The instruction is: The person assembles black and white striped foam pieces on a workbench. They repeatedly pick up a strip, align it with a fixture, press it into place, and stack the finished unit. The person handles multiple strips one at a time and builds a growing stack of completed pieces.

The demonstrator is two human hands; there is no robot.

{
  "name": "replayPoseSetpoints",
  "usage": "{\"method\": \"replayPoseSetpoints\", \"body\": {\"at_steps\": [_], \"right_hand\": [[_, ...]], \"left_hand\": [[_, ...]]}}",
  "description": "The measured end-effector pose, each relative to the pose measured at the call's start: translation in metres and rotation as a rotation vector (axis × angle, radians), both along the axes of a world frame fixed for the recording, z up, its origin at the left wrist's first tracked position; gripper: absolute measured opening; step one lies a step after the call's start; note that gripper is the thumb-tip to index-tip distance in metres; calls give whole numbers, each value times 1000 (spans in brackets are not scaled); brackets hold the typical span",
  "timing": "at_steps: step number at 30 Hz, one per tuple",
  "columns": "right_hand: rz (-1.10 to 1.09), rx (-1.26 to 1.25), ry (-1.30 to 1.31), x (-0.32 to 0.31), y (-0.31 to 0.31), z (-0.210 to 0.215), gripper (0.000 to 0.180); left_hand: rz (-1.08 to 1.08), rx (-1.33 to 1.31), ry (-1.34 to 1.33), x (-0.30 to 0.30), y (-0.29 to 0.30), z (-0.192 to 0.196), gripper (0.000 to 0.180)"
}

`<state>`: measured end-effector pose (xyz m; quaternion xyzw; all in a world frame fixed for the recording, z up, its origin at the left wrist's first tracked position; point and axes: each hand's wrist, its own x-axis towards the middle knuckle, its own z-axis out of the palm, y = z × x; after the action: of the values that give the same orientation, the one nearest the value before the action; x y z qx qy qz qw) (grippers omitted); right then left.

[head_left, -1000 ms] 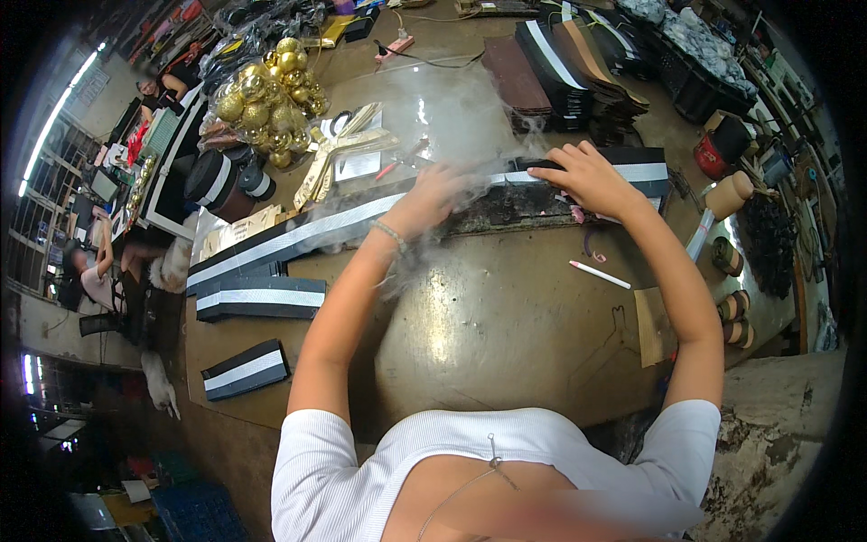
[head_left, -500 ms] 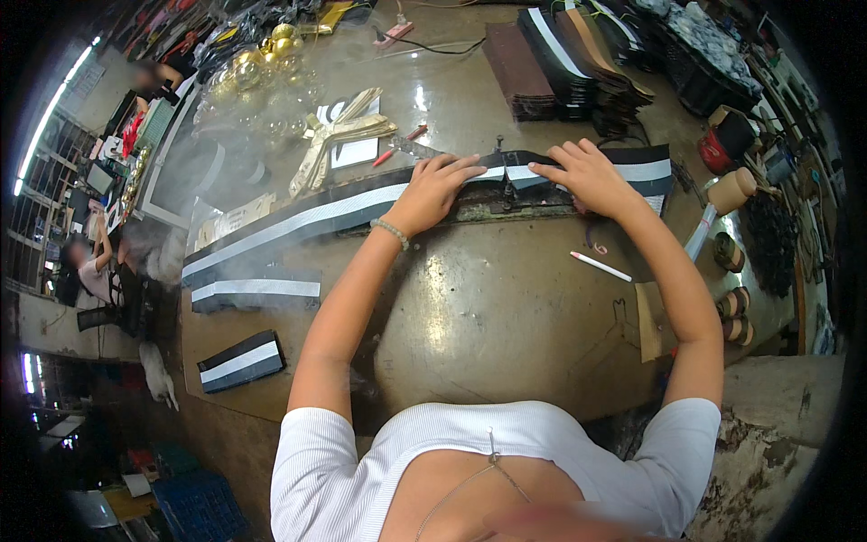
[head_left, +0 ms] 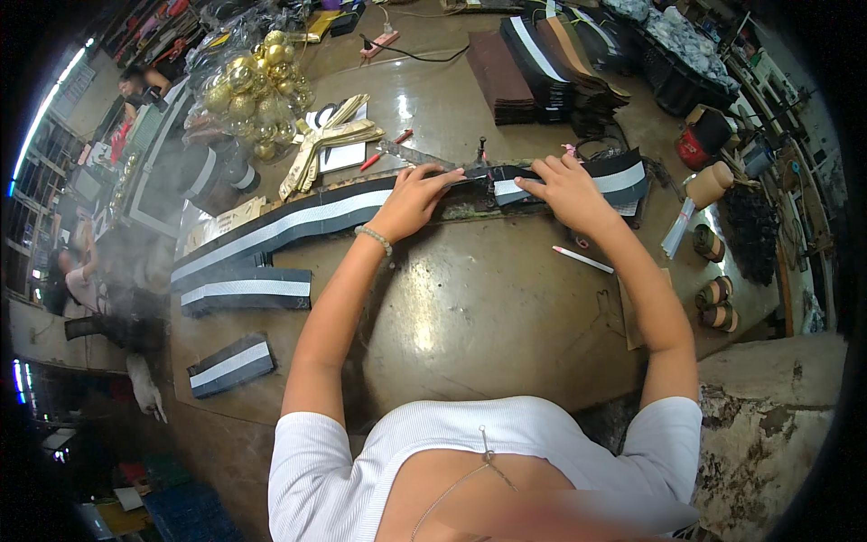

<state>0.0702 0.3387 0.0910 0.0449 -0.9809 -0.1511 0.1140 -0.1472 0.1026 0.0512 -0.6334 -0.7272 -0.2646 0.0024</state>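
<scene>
A long dark strip with a white stripe (head_left: 307,221) lies across the bench, curving down to the left. My left hand (head_left: 415,200) grips it with bent fingers, its fingertips near a dark metal fixture with an upright post (head_left: 483,158). On the other side of the fixture my right hand (head_left: 566,194) is closed on a striped strip section (head_left: 623,181), thumb in front and fingers over the top edge. Between my hands, the strip looks dark and narrow; whether the two sections join there is hidden.
Shorter striped pieces (head_left: 248,289) lie at the left, one near the bench edge (head_left: 231,366). Behind are gold balls in plastic (head_left: 248,95), a cream bundle (head_left: 330,140) and stacked strips (head_left: 542,77). A white pen (head_left: 582,259) and a thread cone (head_left: 711,185) are at the right.
The white stripe that ran beside my left fingertips has turned out of sight there, leaving a dark edge. Both hands stay at the strip. The view has shifted slightly and the haze has thinned.
</scene>
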Motion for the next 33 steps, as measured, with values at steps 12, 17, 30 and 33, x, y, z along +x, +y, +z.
{"method": "replayPoseSetpoints", "body": {"at_steps": [12,17,30,33], "right_hand": [[-118,30,131,18,-27,-13,37],[-256,55,-30,25,-44,6,45],[32,-453,-185,73,-208,-30,52],[220,-666,-144,55,-216,-37,63]], "left_hand": [[32,19,18,7,-7,-4,40],[23,14,-38,5,-13,-9,39],[45,118,86,5,-22,36,83],[43,100,158,22,-10,45,79]]}}
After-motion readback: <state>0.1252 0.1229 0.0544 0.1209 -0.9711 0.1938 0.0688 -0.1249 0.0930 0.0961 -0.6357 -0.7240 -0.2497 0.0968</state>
